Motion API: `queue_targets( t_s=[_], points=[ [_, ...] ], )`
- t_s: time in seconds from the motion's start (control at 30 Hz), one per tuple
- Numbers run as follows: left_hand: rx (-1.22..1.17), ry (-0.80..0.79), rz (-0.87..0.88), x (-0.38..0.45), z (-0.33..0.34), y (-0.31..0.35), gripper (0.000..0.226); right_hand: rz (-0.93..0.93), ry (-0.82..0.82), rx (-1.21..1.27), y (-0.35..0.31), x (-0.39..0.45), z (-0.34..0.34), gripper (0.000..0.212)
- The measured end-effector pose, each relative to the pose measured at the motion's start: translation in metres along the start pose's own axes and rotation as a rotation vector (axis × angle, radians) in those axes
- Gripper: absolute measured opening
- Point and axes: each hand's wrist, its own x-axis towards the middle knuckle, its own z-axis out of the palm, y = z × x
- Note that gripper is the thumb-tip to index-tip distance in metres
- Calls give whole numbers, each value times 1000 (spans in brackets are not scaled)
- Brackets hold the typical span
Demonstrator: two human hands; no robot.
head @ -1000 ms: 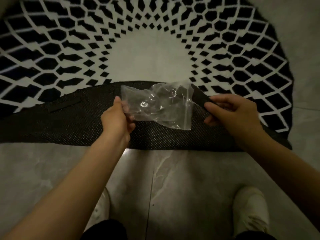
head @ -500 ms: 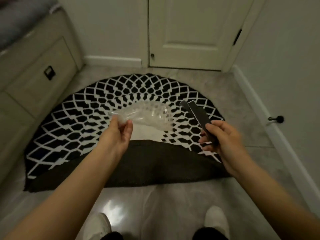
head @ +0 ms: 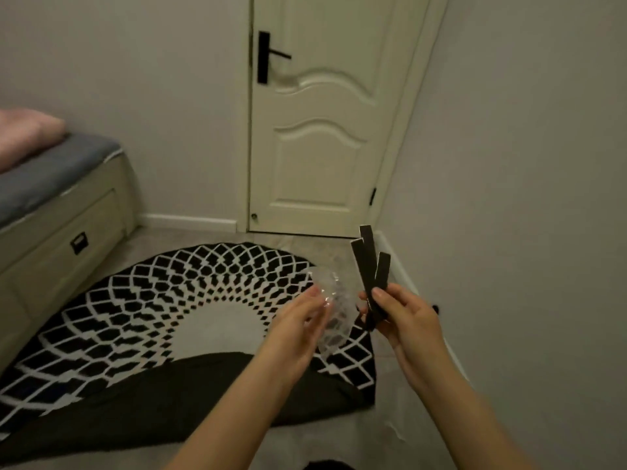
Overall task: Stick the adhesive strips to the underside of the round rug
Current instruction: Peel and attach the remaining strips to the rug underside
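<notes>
The round black-and-white rug [head: 135,310] lies on the floor, its near edge folded over so the dark underside [head: 146,401] faces up. My right hand [head: 403,320] grips a fan of black adhesive strips [head: 369,266] that stick upward. My left hand [head: 298,323] holds a crumpled clear plastic bag [head: 334,320] just left of the strips, above the rug's right side.
A shut cream door [head: 315,130] with a black handle stands ahead. A bed with a drawer base [head: 61,239] runs along the left. A plain wall [head: 526,198] closes in on the right, with a white skirting board along its foot. Grey tile floor lies in front of the rug.
The view has tilted up from the rug to the door. Both hands rose and came together to the right; the strips now fan out upright and the bag hangs beside them.
</notes>
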Motion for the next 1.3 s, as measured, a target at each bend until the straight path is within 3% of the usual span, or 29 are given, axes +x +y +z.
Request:
queue_targets(
  t_s=[0.13, 0.5, 0.6, 0.7, 0.77, 1.07, 1.2, 1.3],
  points=[
    [178, -169, -66, -7, 55, -41, 37, -74, 139, 47, -44, -26, -57, 11],
    [335, -507, -499, -52, 181, -200, 26, -233, 797, -6, -78, -158, -228, 9],
    [625, -625, -581, -87, 192, -257, 13, -255, 952, -38, -78, -203, -260, 13],
    [1008, -804, -582, -116, 186, -316, 17, -250, 1071, -55, -78, -245, -288, 20],
    [1112, -878, -613, -133, 178, -351, 17, -245, 1144, -70, -78, -273, -303, 26],
    [1210, -964, -975, -199, 144, -452, 24, -208, 1480, -63, -51, -376, -343, 23],
    [1374, -949, -908, -202, 139, -464, 32, -204, 1528, -18, -41, -381, -353, 20],
    [1145, -848, -836, -179, 158, -444, 36, -178, 1461, -24, -34, -363, -351, 12]
  ],
)
